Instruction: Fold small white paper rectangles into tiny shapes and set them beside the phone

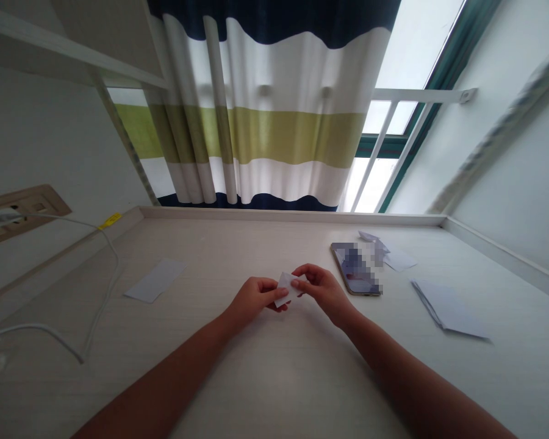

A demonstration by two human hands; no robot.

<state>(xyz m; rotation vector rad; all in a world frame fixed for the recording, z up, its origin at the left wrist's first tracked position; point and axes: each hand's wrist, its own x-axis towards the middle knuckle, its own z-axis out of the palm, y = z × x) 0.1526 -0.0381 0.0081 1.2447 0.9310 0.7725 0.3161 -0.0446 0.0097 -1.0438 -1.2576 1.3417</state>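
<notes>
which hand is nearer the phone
Right. The right hand sits just left of the phone in view, close to its edge; the left hand is farther left, with the small white paper between them.

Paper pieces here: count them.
5: a paper slip held between the left hand and right hand, a paper strip at left, a small piece and a sheet beyond the phone, a folded stack at right; the stack may hide more.

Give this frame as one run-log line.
left hand: holds small white paper piece | right hand: pinches same piece | white desk: phone, folded paper stack, paper strip
</notes>
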